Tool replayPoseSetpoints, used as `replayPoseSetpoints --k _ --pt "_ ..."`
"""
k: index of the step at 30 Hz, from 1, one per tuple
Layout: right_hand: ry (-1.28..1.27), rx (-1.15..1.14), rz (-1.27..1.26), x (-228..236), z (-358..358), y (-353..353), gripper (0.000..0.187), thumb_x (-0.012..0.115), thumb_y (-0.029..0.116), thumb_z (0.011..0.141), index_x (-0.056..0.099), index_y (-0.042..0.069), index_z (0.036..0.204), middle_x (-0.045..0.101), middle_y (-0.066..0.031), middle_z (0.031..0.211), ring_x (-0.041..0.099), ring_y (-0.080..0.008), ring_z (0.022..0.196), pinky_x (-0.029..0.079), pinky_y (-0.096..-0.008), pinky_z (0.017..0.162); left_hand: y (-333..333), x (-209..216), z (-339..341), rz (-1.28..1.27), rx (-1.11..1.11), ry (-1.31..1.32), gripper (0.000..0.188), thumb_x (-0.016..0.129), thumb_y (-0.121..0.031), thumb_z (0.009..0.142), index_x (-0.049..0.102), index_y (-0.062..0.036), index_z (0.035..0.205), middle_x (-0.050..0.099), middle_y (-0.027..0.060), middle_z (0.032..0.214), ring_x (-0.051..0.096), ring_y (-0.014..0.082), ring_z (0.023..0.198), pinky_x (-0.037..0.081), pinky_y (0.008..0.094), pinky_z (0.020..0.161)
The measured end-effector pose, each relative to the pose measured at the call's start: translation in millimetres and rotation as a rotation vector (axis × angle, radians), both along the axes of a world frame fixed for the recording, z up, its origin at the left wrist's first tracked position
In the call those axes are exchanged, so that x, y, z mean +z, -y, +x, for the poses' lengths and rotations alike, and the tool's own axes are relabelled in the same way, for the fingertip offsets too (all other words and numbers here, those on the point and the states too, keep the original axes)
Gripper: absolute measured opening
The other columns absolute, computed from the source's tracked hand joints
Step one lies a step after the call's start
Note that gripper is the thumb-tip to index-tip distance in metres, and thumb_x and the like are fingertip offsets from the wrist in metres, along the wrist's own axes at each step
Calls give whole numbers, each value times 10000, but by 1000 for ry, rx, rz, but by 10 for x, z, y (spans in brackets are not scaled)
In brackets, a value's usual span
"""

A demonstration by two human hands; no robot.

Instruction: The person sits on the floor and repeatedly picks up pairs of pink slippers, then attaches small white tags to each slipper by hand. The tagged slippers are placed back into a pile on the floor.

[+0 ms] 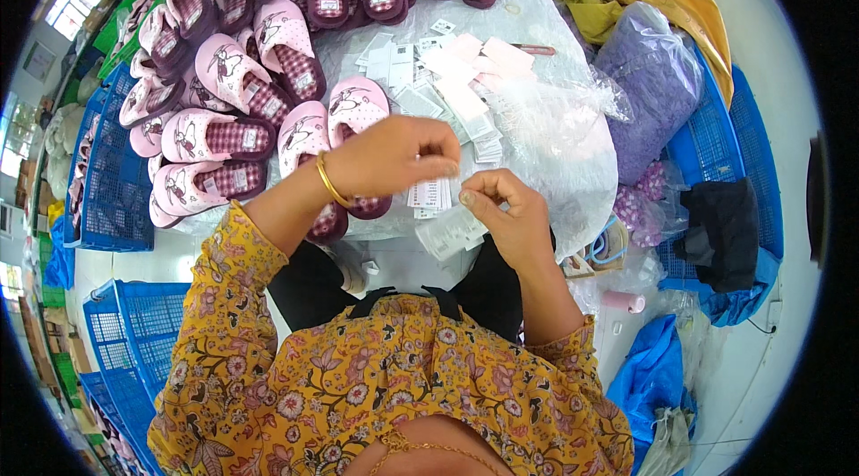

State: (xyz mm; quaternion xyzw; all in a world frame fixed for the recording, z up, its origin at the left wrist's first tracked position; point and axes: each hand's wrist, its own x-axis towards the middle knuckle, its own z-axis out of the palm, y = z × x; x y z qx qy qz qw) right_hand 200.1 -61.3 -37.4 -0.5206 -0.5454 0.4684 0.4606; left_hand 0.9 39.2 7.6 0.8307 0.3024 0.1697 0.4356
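A pale, partly see-through label sheet hangs below my right hand, its edge pinched between thumb and forefinger. Close on the left, my left hand has its fingers curled inward, the tips almost meeting the right ones; whatever they may hold is too small to make out. Under the left hand and wrist lies a pair of pink slippers with dark red checked insoles, partly hidden. Just beneath my hands, a small stack of printed labels sits by the table's near edge.
Many more pink slippers crowd the plastic-covered table at left and back. White and pink cards spread mid-table near a red-handled tool. Blue crates stand at left; a purple-filled bag stands right.
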Motion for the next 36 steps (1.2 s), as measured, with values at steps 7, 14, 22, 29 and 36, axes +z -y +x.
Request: replayPoseSetpoints --k 7,14,22,29,36 --pt "30 50 162 -96 134 -41 74 717 69 846 682 23 892 613 -48 891 567 -116 724 472 -252 670 -1670 -471 -51 344 293 -152 224 656 -162 864 678 -19 1035 668 90 831 623 166 768 495 310 704" --pt "-84 25 112 -264 323 53 67 718 42 841 671 19 883 612 -39 867 553 -89 686 452 -236 632 -2806 -950 436 581 431 -612 398 576 -296 884 630 -131 1242 608 226 1085 613 396 1029 481 463 914" --pt "-137 -39 30 -391 493 93 57 715 32 844 669 18 874 605 -38 884 551 -89 704 450 -233 644 -3000 -1149 573 482 347 -686 394 606 -314 882 614 -202 1259 494 208 1275 587 370 1103 458 437 983" --pt "-126 -52 75 -405 471 81 60 714 40 852 673 21 891 616 -39 870 555 -92 712 452 -237 650 -2825 -834 502 742 453 -487 199 654 -258 860 674 -100 979 676 127 942 658 332 903 511 440 781" --pt "-203 -189 87 -201 333 -30 243 703 66 874 589 16 1082 597 5 805 530 -54 680 433 -211 613 -1602 -144 391 313 270 -63 209 626 -146 901 667 -5 1050 686 69 822 643 125 719 505 272 681"
